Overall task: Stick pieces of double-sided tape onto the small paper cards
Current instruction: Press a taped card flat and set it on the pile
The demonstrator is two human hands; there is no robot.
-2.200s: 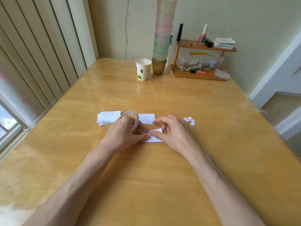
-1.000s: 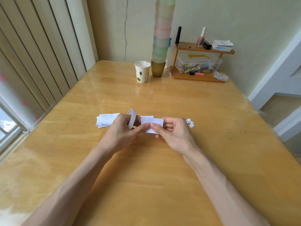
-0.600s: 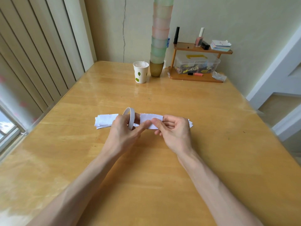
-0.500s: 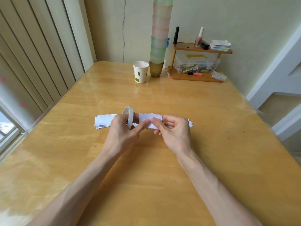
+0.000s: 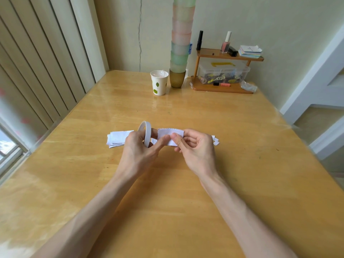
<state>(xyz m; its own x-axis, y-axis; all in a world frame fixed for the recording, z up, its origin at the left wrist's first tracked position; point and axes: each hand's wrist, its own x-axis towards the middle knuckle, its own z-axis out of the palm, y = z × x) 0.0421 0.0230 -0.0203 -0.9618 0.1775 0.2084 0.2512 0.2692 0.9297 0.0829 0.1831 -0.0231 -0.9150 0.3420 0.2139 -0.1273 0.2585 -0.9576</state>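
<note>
Honey-coloured wooden table (image 5: 171, 211), glossy and hard, spreads under both my forearms, and over it I judge I am part-way through taping one card, with the tape end being brought to the paper; far beyond my grip, against the wall, a tower of translucent pastel plastic cups (image 5: 181, 40) rises from a gold one, a small two-tier wooden rack (image 5: 222, 88) to the right of it holds a clear lidded box, and a leaf-printed paper cup (image 5: 159, 83) stands to its left.

My left hand (image 5: 137, 149) curls round the double-sided tape roll (image 5: 147, 130), thumb stretched across to the card's lower left edge; my right hand (image 5: 195, 148) pinches the card's right end between thumb and forefinger. Just outside my left knuckles a loose pile of cards (image 5: 119, 138) lies flat on the wood; the roll is a thin, pale ring standing on edge; the paper card (image 5: 170, 136), held off the table between my two hands, is a matte white rectangle, thin and faintly bowed; just past my right knuckles lie tiny white paper scraps (image 5: 216, 141).

Whether the tacky end already touches the card I cannot tell; my thumb hides it. Next, I think, comes pressing the end flat, drawing the roll away a little and tearing; paper this limp will buckle unless I keep it taut.
</note>
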